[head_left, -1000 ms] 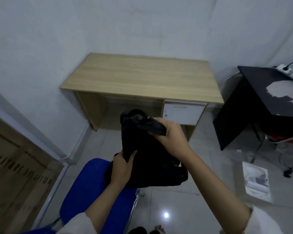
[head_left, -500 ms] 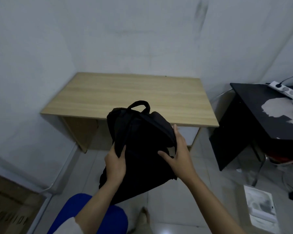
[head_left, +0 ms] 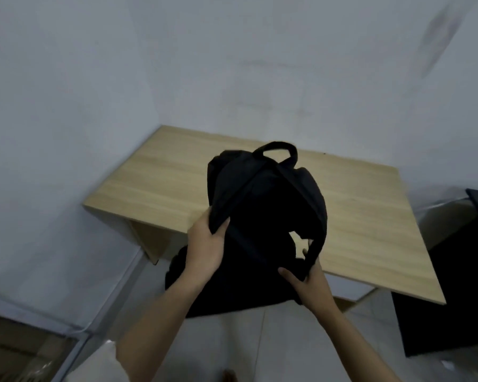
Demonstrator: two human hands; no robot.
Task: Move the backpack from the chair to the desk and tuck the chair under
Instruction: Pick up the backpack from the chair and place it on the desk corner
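Observation:
I hold a black backpack (head_left: 262,216) upright in the air, its carry loop at the top. Its upper half is over the front edge of the light wooden desk (head_left: 163,175); its bottom hangs lower than the desk edge, over the floor. My left hand (head_left: 207,246) grips the left shoulder strap and side. My right hand (head_left: 309,279) holds the right strap near the bag's lower right corner. The blue chair is out of view.
The desk stands in the corner against white walls. A black table (head_left: 453,299) stands close to the desk's right side. A cardboard box (head_left: 17,351) sits at the lower left by the wall. Pale tiled floor (head_left: 232,340) lies below me.
The backpack has been lifted off the blue chair and carried forward and up to the desk's front edge. I have stepped closer; the chair has dropped out of view.

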